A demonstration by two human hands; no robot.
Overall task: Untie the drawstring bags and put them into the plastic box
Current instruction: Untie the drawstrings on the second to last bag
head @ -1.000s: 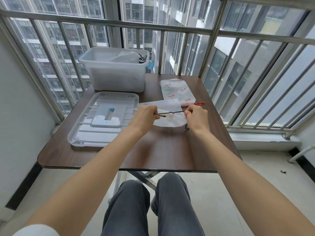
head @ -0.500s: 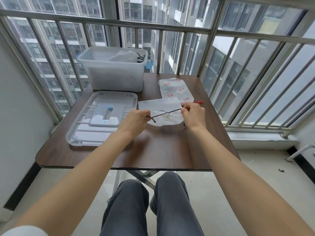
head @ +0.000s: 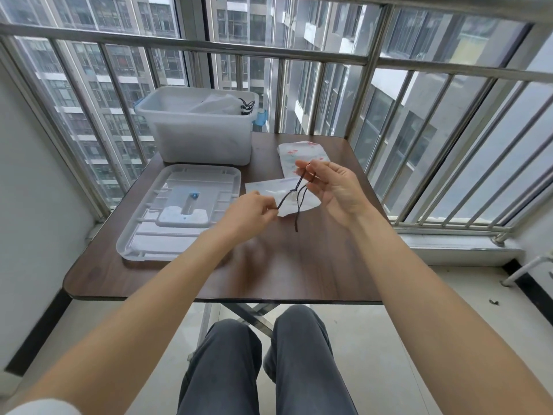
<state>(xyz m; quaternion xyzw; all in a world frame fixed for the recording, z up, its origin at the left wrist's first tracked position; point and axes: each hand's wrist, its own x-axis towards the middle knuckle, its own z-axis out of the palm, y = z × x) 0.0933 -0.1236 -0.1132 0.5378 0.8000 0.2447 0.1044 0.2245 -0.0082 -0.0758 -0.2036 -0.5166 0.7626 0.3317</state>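
The flat white drawstring bag (head: pixel 282 196) lies mid-tabletop (head: pixel 299 265), its dark cord (head: pixel 294 194) drawn up off it between both hands: the left hand (head: pixel 250 212) pinches one end low while the right hand (head: pixel 332 188), palm up, pinches the loop high, apparently to tension the cord and free the knot. Beyond lie a second, patterned bag (head: pixel 294 154) awaiting its turn, and the translucent plastic box (head: pixel 197 136), open for deposits, its lid (head: pixel 179 211) laid aside.

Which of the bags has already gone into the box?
The white bag with black cords, lying inside the plastic box. The other two bags are on the table.
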